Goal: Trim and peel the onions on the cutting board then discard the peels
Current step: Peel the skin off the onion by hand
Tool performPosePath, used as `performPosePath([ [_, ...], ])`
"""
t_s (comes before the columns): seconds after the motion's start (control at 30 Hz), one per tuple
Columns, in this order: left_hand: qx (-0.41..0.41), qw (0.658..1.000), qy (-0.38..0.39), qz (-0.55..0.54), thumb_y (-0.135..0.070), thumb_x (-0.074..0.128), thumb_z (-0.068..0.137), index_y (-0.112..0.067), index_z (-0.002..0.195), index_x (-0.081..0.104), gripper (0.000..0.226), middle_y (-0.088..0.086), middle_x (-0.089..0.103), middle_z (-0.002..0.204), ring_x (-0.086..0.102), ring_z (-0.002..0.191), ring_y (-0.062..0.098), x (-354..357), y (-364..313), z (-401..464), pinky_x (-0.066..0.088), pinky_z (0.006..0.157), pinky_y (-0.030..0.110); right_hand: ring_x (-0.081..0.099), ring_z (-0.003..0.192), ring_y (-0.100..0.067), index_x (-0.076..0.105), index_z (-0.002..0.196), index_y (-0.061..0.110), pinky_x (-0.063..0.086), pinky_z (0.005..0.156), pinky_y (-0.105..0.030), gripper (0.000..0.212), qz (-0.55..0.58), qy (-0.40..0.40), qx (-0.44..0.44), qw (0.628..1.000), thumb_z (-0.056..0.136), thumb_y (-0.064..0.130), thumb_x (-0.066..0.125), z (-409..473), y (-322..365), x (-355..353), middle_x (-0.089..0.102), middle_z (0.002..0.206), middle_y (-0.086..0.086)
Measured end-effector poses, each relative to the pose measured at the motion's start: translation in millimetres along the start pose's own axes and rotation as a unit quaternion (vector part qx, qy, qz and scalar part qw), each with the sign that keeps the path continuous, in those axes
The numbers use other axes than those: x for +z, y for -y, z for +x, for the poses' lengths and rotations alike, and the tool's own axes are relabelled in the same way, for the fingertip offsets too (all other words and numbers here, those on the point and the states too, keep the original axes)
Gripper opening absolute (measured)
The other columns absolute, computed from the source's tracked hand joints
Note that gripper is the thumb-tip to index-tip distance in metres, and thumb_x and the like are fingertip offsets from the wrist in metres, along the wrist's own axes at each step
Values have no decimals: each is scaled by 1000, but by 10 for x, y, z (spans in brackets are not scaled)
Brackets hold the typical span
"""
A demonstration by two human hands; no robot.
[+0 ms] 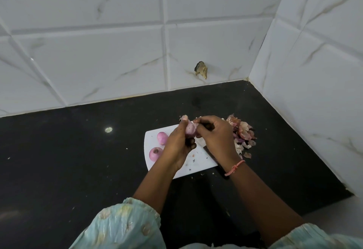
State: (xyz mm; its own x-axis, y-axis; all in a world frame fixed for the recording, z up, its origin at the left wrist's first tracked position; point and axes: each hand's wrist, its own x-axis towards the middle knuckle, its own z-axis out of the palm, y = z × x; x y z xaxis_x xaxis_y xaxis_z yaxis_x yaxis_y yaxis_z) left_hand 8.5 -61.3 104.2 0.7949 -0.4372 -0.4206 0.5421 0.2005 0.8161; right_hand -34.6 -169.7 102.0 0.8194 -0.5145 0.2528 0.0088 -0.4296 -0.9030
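Onion (pixel 190 131) held above the cutting board (pixel 152 136): mostly covered by the left hand (pixel 177 144) and right hand (pixel 215 136), only a pink patch showing, so how far it is peeled cannot be told. Knife (pixel 211 156): blade partly under the right wrist, handle mostly behind the forearm; a dark object inside the right fist is too hidden to identify. Peel pile (pixel 243 136) has its near side blocked by the right hand, and both sleeves run off the bottom edge.
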Motion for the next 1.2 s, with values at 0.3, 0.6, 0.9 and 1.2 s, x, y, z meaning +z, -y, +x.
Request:
performPosePath([
  [0.3,-71,996,9,-60,-60,44,99,-6,97,61,57,12,66,77,41,54,12,-40,-57,23,40,46,21,67,93,-22,71,104,6,57,82,-35,17,-240,-65,63,967,89,2,65,217,-868,-403,72,99,-10],
  [0.6,-49,986,35,-153,-45,52,100,-1,104,61,44,12,66,101,66,82,14,-6,-46,40,58,73,24,59,98,-1,66,114,19,50,76,-12,26,-89,17,-89,992,91,31,67,-52,-134,-103,60,110,9],
  [0.9,21,992,46,-113,-42,42,105,-1,101,67,48,14,76,106,72,106,26,72,-123,-156,52,102,41,65,87,-2,69,103,28,51,70,-13,16,4,-23,-41,999,87,29,72,-126,141,56,69,94,15],
  [1.2,49,991,43,-117,-39,37,108,1,97,64,50,19,73,107,71,108,23,74,-66,-123,57,85,26,69,82,-3,73,100,20,57,72,-20,20,-5,-39,-34,999,84,32,75,-138,180,91,72,88,10],
])
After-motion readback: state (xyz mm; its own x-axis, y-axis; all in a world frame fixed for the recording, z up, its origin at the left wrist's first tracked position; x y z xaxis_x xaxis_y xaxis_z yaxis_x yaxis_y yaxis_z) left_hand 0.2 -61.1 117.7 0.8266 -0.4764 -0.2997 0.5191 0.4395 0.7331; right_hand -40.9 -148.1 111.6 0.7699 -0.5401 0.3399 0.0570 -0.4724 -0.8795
